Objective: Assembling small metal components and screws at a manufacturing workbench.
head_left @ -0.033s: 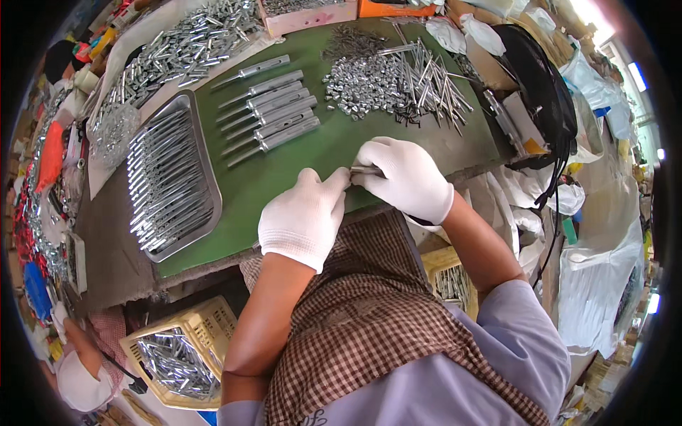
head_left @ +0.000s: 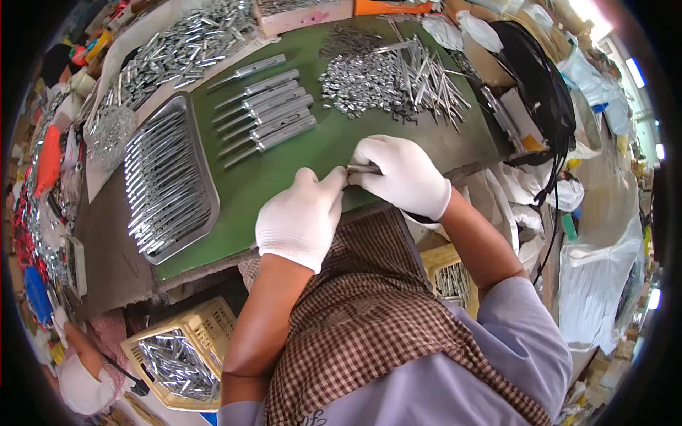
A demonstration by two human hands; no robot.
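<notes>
My left hand (head_left: 298, 216) and my right hand (head_left: 401, 174), both in white knit gloves, meet above the table's near edge. Between the right thumb and fingers lies a short silvery metal piece (head_left: 365, 169), mostly covered by the glove. The left thumb and forefinger are pinched together at its left end; whether they grip it or some small part is hidden. Just beyond the hands, several metal tubes with thin pointed rods (head_left: 266, 113) lie side by side on the green tabletop (head_left: 298, 160).
A steel tray (head_left: 206, 177) of slim metal rods stands at left. Small metal cylinders (head_left: 352, 78) and long thin pins (head_left: 433, 78) are heaped at the back. Loose metal tubes (head_left: 192, 46) lie far left; a yellow crate (head_left: 206, 323) holds more below. Another person's arm (head_left: 84, 348) shows at lower left.
The whole scene sits slightly more to the left in the picture. My hands keep almost the same pose around the metal piece.
</notes>
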